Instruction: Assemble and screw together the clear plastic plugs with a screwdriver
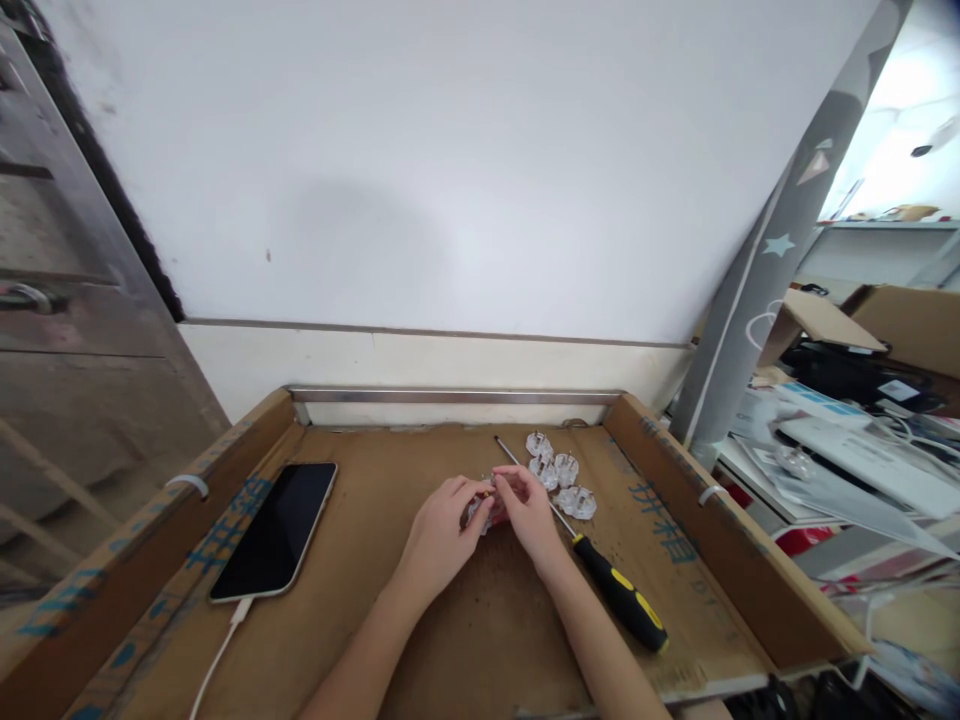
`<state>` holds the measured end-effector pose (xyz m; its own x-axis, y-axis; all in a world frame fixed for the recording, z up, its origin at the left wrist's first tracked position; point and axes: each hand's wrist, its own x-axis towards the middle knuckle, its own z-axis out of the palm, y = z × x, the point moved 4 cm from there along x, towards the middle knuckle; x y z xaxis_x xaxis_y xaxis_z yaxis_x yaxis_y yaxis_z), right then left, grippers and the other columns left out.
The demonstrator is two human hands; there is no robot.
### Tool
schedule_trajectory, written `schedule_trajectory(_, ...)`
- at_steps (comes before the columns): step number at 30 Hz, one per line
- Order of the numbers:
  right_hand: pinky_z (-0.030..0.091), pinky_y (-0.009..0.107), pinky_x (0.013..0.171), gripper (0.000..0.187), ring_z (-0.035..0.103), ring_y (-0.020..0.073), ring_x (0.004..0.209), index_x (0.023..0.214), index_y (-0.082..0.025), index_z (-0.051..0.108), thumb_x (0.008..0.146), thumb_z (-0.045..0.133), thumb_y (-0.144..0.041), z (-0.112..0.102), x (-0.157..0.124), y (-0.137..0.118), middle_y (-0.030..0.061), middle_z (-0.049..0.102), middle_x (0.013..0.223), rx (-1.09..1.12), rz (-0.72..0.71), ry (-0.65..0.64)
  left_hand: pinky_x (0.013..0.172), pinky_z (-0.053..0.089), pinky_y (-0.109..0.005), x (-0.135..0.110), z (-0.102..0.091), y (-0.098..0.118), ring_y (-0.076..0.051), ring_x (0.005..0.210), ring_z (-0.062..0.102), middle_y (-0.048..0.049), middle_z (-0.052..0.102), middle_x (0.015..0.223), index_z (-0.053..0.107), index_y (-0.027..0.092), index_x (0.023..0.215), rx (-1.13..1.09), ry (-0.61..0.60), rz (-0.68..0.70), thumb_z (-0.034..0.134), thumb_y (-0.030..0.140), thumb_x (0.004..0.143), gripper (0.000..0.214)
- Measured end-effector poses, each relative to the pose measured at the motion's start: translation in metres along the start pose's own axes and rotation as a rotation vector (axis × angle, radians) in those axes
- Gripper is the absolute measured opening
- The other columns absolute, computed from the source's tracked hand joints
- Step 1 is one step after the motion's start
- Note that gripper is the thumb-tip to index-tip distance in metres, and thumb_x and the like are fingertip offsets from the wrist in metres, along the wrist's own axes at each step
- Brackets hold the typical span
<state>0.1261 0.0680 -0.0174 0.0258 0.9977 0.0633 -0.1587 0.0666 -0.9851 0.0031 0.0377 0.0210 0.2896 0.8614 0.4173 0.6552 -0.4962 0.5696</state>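
My left hand [448,518] and my right hand [529,512] meet over the middle of the cardboard-lined tray [360,620]. Between their fingertips is a small clear plastic piece [484,517], mostly covered by the fingers. A tiny yellowish bit shows at my left fingertips, too small to name. Both hands have thumb and fingers pinched together. Just beyond my right hand lie several similar clear plastic pieces [566,470] with metal pins, like plug parts. A screwdriver [621,592] with a black and yellow handle lies to the right, its shaft passing partly behind my right hand.
On the left of the tray lies a phone [279,530] with a white cable [217,665] plugged in. Raised cardboard sides [720,540] border the tray. A white wall panel [450,180] stands behind it. At the right, a cluttered table carries boxes and papers [877,470].
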Motion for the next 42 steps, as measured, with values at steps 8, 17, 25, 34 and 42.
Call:
schedule_trajectory(8, 0.047, 0.020, 0.044, 0.040, 0.054, 0.0094, 0.057, 0.091, -0.015, 0.053, 0.071, 0.058, -0.049, 0.0007, -0.0020, 0.0027, 0.0027, 0.057, 0.075, -0.040, 0.005, -0.023, 0.075, 0.044, -0.030, -0.0001, -0.0008, 0.0005, -0.018, 0.083, 0.055, -0.0023, 0.060, 0.086, 0.059, 0.024, 0.095, -0.006, 0.010, 0.001, 0.041, 0.032, 0.090, 0.021)
schedule_trajectory(17, 0.047, 0.020, 0.045, 0.039, 0.052, 0.0090, 0.056, 0.091, -0.015, 0.053, 0.073, 0.056, -0.049, 0.0002, -0.0013, 0.0053, 0.0023, 0.056, 0.075, -0.080, 0.000, -0.033, 0.072, 0.043, -0.028, 0.0005, -0.0003, 0.0011, -0.017, 0.080, 0.055, -0.0017, 0.060, 0.084, 0.059, 0.023, 0.093, -0.019, -0.022, -0.019, 0.041, 0.030, 0.089, 0.020)
schedule_trajectory(25, 0.046, 0.022, 0.046, 0.035, 0.052, 0.0100, 0.056, 0.091, -0.018, 0.055, 0.073, 0.056, -0.048, 0.0006, -0.0026, 0.0044, 0.0031, 0.058, 0.076, -0.095, -0.006, -0.033, 0.072, 0.043, -0.029, 0.0007, -0.0010, 0.0033, -0.017, 0.079, 0.055, -0.0018, 0.060, 0.084, 0.058, 0.023, 0.091, -0.039, -0.046, -0.027, 0.041, 0.028, 0.089, 0.018)
schedule_trajectory(34, 0.047, 0.023, 0.046, 0.038, 0.052, 0.0098, 0.055, 0.089, -0.017, 0.055, 0.068, 0.062, -0.048, 0.0001, -0.0017, 0.0045, 0.0017, 0.057, 0.072, -0.005, 0.043, -0.034, 0.070, 0.043, -0.027, 0.0007, -0.0001, 0.0013, -0.017, 0.078, 0.055, -0.0008, 0.059, 0.083, 0.059, 0.024, 0.092, -0.003, -0.023, -0.035, 0.042, 0.029, 0.088, 0.018)
schedule_trajectory(42, 0.048, 0.023, 0.051, 0.048, 0.056, 0.0098, 0.060, 0.093, -0.016, 0.056, 0.059, 0.071, -0.046, 0.0011, -0.0029, 0.0003, 0.0014, 0.059, 0.076, 0.179, 0.176, -0.050, 0.075, 0.043, -0.028, 0.0002, -0.0020, -0.0041, -0.016, 0.083, 0.057, -0.0001, 0.060, 0.087, 0.059, 0.025, 0.099, 0.015, 0.053, -0.029, 0.044, 0.030, 0.089, 0.019)
